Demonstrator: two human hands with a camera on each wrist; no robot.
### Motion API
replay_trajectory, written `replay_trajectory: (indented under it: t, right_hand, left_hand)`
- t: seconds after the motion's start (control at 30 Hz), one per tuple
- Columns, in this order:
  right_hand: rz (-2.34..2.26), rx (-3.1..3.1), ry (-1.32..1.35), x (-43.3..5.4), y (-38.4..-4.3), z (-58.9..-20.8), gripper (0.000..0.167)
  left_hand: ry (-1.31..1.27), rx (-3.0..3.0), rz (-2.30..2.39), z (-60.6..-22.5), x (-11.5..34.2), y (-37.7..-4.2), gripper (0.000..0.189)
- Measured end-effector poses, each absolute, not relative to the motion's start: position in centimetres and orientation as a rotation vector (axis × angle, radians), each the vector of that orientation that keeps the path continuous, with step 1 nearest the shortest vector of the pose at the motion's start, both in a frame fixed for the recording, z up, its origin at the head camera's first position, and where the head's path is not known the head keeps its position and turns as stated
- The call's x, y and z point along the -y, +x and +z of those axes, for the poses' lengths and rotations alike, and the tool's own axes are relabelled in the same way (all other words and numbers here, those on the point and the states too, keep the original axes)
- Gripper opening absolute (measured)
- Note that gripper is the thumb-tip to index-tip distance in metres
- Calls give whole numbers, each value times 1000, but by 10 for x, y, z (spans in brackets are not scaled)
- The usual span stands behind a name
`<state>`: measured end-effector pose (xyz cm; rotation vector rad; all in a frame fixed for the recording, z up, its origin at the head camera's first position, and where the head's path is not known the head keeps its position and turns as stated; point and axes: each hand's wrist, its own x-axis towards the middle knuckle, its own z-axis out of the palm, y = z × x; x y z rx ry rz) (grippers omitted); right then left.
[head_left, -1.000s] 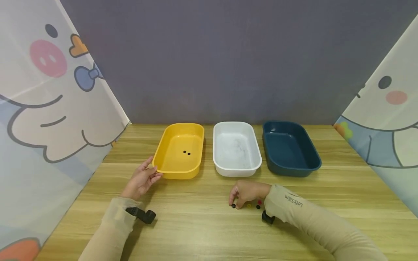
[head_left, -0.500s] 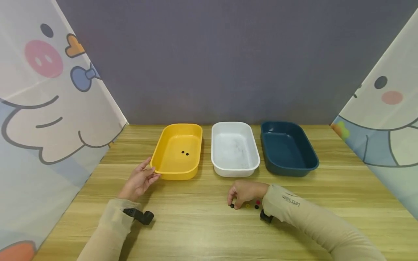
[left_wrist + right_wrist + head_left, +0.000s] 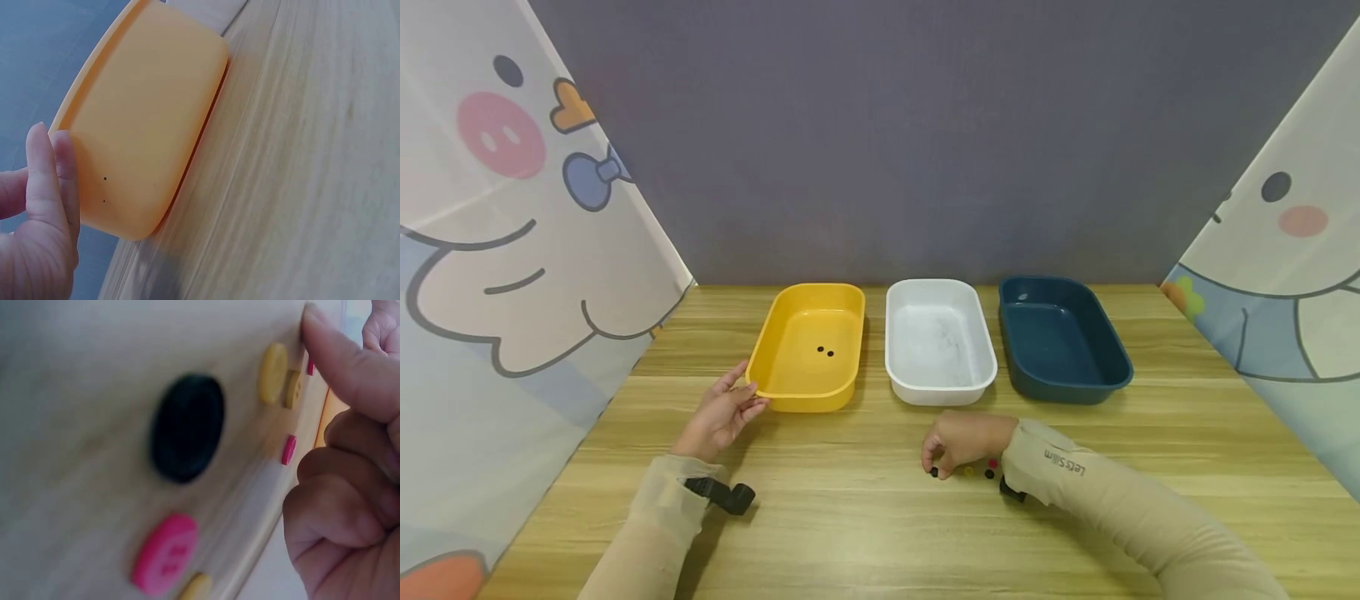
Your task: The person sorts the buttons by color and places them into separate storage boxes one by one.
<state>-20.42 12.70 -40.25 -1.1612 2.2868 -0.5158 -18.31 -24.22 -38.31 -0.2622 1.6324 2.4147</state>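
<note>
The black button (image 3: 934, 472) is down at the counter (image 3: 820, 517), in front of the white tray (image 3: 942, 397), between the thumb and forefinger of the right hand (image 3: 967, 437). We read those fingertips as pinching it, although the right wrist view does not let us see that contact; there, one digit reaches out to the counter while the others fold in toward the palm. The left hand (image 3: 718, 418) has its fingers fairly straight beside the near left corner of the yellow tray (image 3: 805, 403), its thumb touching the rim, and we do not see it wrapped round the wall. As for progress, two black discs (image 3: 831, 354), which we take for buttons, lie inside the yellow tray. Outside the trays, just beside the right hand, we see a second black button (image 3: 989, 474), a pink button (image 3: 993, 463) and a yellow button (image 3: 968, 472), and the right wrist view shows us other buttons (image 3: 289, 450) in red and yellow. The blue tray (image 3: 1071, 394) stands to the right of the white one. Since we count more buttons on the counter than in the yellow tray, we judge the work to be nearer its start than its end.
</note>
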Motion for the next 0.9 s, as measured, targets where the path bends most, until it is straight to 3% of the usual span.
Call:
replay_trajectory:
  t: [0.13,0.53,0.9]
  right_hand:
    - [-397,-2317,-1260,-126,-204,-402,16]
    - [-370,-2333,-1204,-127,-201,-399,23]
    - [-682,-2384,-1115,-135,-206,-392,4]
  left_hand:
    - [-286,-1616,2425,-383,242,-183,68]
    - [-282,-1596,2419,-384,242,-181,69]
    - [-280,-1613,2411,-382,242,-183,69]
